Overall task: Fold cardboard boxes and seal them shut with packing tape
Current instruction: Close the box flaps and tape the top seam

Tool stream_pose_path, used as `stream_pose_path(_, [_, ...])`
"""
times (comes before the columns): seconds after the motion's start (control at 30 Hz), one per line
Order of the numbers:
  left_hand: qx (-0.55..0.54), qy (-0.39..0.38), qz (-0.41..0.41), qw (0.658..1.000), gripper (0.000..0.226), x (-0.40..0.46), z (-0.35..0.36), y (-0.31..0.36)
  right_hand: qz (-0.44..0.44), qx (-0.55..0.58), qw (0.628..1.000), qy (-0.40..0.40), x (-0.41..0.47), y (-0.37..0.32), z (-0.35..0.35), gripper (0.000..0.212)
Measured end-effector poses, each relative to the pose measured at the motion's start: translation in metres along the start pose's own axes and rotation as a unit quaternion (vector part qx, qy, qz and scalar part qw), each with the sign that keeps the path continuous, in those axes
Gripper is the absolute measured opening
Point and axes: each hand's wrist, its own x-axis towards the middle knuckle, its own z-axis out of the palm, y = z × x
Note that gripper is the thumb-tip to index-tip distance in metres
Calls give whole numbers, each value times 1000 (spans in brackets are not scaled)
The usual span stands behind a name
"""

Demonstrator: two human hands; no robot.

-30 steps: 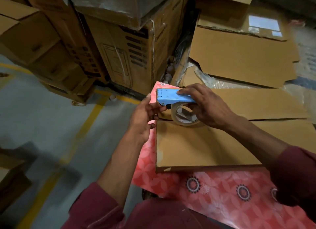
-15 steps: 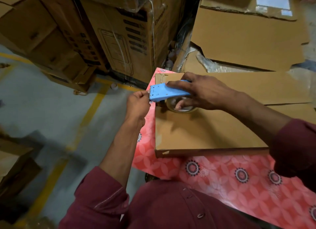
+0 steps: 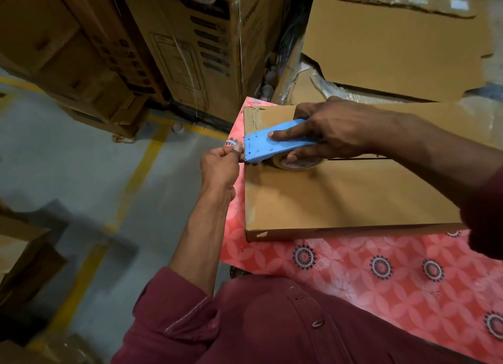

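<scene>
Blue dispenser (image 3: 275, 143) sits at the left end of the box (image 3: 340, 195) on the worktop (image 3: 353, 276), gripped by the right hand (image 3: 326, 135). Left hand (image 3: 220, 165) pinches at its toothed edge, presumably the tape end. A skewed pull could wrinkle tape or miss the seam (image 3: 356, 159).

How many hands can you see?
2. The left hand pinches at the blue tape dispenser's tip; the right hand grips it on the cardboard box.
</scene>
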Motion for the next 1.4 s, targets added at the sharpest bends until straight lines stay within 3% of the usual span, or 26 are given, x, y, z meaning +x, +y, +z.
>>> stream_pose_path(0.23, [15, 34, -29, 999, 22, 16, -13, -20, 4, -14, 1000, -20, 2, -6, 1, 64])
stream_pose_path(0.47, [-6, 53, -30, 998, 37, 9, 9, -39, 13, -29, 999, -5, 17, -14, 0, 57])
stream_pose_path(0.6, [26, 68, -14, 997, 19, 1, 13, -41, 7, -31, 999, -1, 19, -20, 3, 58])
stream_pose_path(0.73, [37, 59, 14, 997, 21, -4, 13, -33, -4, -62, 998, 16, 26, -33, -4, 62])
stream_pose_path(0.83, [37, 26, -36, 998, 54, 18, 13, -53, -19, -93, 995, 15, 37, -42, -9, 51])
stream_pose_path(0.9, [26, 0, -120, 992, 75, 25, 6, -58, -23, -106, 994, 18, 40, -47, -7, 44])
stream_pose_path(0.97, [14, -38, -155, 987, 56, 7, 0, -52, -20, -111, 993, 17, 41, -50, -8, 41])
stream_pose_path(1.03, [11, -27, -105, 994, 28, -5, -1, -57, -26, -109, 994, 19, 41, -50, -11, 42])
stream_pose_path(1.1, [11, 33, 29, 999, 6, -16, -2, -60, -44, -107, 993, 18, 39, -50, -9, 42])
stream_pose_path(1.17, [7, 50, 134, 990, 19, -26, -3, -56, -48, -92, 995, 4, 37, -50, -6, 43])
stream_pose_path(1.23, [3, -7, 189, 982, 32, -37, -6, -52, -48, -83, 995, -7, 34, -50, -4, 43])
stream_pose_path(1.27, [37, -43, 210, 976, 49, -42, -7, -51, -49, -85, 995, -11, 33, -52, -5, 43])
stream_pose_path(1.33, [127, -82, 223, 963, 79, -44, -9, -54, -55, -91, 994, -13, 32, -54, -6, 39])
stream_pose_path(1.4, [175, -91, 207, 958, 85, -44, -10, -56, -53, -100, 993, -15, 34, -58, -7, 35])
